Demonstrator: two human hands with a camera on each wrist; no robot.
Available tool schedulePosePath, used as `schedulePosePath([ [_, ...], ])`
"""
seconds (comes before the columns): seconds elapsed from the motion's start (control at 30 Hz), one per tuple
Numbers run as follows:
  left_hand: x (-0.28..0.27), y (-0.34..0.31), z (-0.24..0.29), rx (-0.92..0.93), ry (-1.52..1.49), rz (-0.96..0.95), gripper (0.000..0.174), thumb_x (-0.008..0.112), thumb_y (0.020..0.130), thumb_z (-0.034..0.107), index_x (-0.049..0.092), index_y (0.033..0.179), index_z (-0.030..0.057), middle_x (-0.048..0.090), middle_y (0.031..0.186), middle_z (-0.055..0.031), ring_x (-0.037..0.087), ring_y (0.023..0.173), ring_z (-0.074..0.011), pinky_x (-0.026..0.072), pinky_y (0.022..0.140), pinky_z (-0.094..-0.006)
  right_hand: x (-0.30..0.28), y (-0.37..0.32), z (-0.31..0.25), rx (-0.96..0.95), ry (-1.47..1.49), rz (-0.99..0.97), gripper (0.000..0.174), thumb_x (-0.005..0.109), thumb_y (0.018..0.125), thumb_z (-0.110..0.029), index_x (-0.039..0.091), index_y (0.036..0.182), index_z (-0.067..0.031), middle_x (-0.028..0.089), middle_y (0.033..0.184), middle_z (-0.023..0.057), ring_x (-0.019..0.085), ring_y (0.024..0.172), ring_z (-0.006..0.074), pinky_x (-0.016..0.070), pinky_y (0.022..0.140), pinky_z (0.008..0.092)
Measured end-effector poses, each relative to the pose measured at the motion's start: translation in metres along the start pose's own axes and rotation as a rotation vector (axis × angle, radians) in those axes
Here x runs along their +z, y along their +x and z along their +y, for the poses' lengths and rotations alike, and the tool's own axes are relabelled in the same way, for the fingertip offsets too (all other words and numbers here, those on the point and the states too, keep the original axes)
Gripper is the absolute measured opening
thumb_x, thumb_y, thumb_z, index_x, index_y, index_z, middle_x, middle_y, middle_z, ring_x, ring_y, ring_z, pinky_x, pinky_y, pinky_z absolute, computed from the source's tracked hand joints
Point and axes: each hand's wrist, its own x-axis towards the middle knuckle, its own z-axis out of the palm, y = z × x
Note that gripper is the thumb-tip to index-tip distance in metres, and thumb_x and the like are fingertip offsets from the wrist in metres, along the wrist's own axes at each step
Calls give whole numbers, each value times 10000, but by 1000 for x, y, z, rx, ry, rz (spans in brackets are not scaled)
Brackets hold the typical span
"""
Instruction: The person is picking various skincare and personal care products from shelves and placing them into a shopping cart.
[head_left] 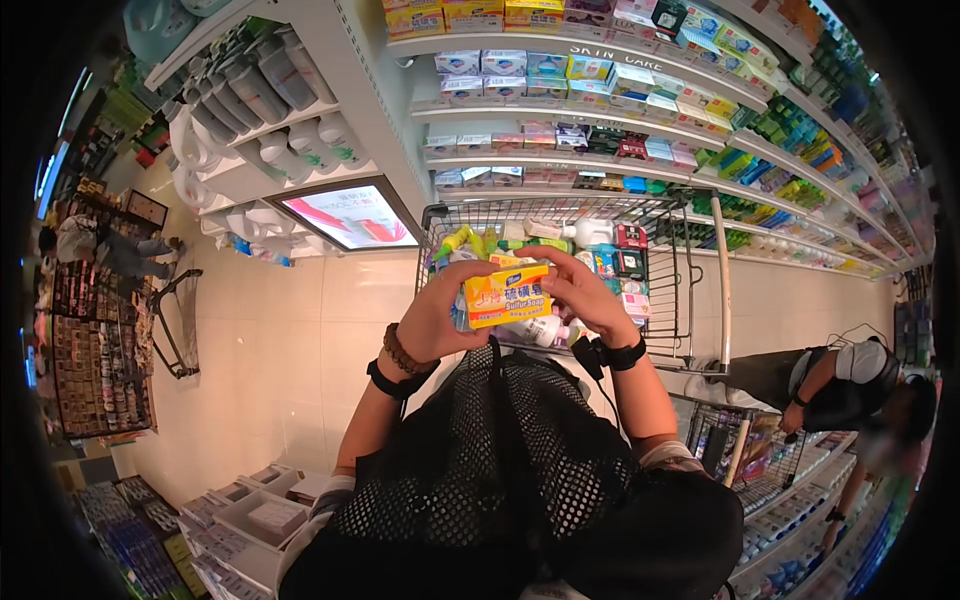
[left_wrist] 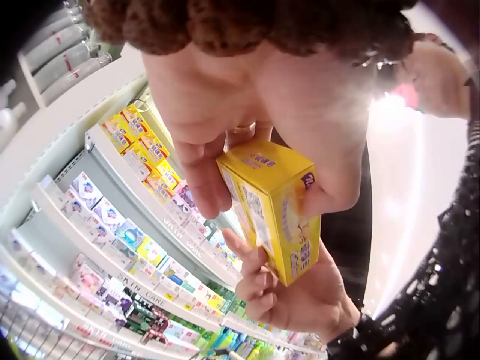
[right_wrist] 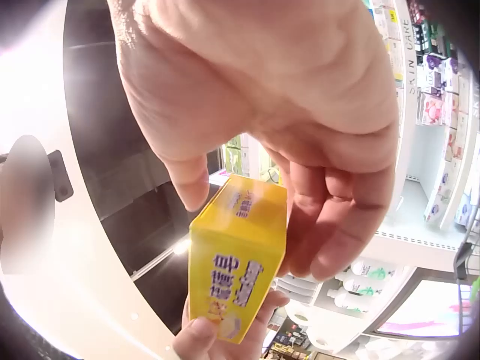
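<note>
A yellow box of sulfur soap (head_left: 508, 297) is held between my two hands over the shopping cart (head_left: 722, 285), its printed front facing up toward the head camera. My left hand (head_left: 440, 312) grips its left end, thumb on one face and fingers on the other, as the left wrist view shows of the soap box (left_wrist: 289, 206). At the opposite end, my right hand (head_left: 594, 300) pinches it between thumb and fingers. The cart below contains a white bottle (head_left: 592, 232), a yellow-green item (head_left: 455, 240) and several small boxes.
Shelves of boxed soaps (head_left: 505, 88) rise ahead and to the right. At left stand a shelf of bottles (head_left: 250, 92) and a lit screen (head_left: 348, 218). Another person (head_left: 850, 385) is at the right near a second cart (head_left: 738, 450); white bins (head_left: 260, 515) stand at lower left.
</note>
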Motion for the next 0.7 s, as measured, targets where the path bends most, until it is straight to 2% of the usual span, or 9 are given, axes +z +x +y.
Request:
schedulePosePath([
  [0.1,1,-3,-3,-53,23,-67,755,823,707,128,502,1386,56,577,1355,-162,570,1261,-345,439,1104,-415,-14,11,-2,134,-159,-80,379,712,952,-165,648,1317,-86,707,998,-18,541,608,-22,413,478,145],
  [0.13,2,-5,-7,-60,54,-91,780,830,715,142,487,1411,57,563,1374,-163,567,1264,-344,437,1107,-413,-11,9,-10,149,-156,-57,401,732,937,-166,646,1314,-62,716,976,-7,587,658,33,482,538,208],
  [0.17,2,-6,-8,-52,56,-81,780,830,715,142,487,1411,57,563,1374,-163,567,1264,-344,437,1107,-413,-41,37,20,-155,-450,-86,440,747,923,-175,632,1326,-40,727,970,29,632,758,100,539,672,290],
  [0.23,3,-14,-10,-153,203,99,864,843,734,142,423,1485,66,513,1432,-157,564,1265,-337,477,1056,-423,-49,40,-8,-105,-634,-45,426,746,916,-164,635,1300,-17,713,1037,100,668,901,206,545,795,357],
  [0.27,-1,-27,-24,-263,164,195,965,853,730,51,348,1552,81,428,1532,-140,578,1236,-266,540,937,-385,-73,57,-24,-244,-804,174,403,739,906,-160,646,1261,5,698,1085,153,660,984,298,531,856,387],
  [0.3,-4,-34,-26,-275,177,243,962,843,745,38,337,1561,92,440,1524,-140,586,1217,-263,553,897,-374,-96,77,-39,-379,-952,397,383,732,895,-157,657,1222,26,684,1134,206,652,1068,389,516,917,418],
  [0.43,-5,-66,-46,-388,182,302,942,814,785,34,312,1578,104,451,1507,-145,599,1180,-262,553,878,-376,-160,141,-109,-780,-1036,840,435,683,910,-79,552,1316,8,606,1216,207,589,1136,414,499,958,463],
  [0.5,-3,-81,-52,-427,181,334,926,799,804,37,303,1583,105,454,1502,-149,602,1168,-262,552,870,-375,-190,171,-134,-961,-1174,942,425,657,914,-39,545,1323,-11,597,1237,199,564,1169,405,489,977,479],
  [0.7,4,-113,-62,-626,208,422,861,758,860,95,289,1581,79,469,1468,-187,616,1098,-289,565,850,-410,-229,225,-168,-1035,-1435,1018,384,666,905,-78,577,1274,-18,612,1221,173,554,1179,374,478,997,454],
])
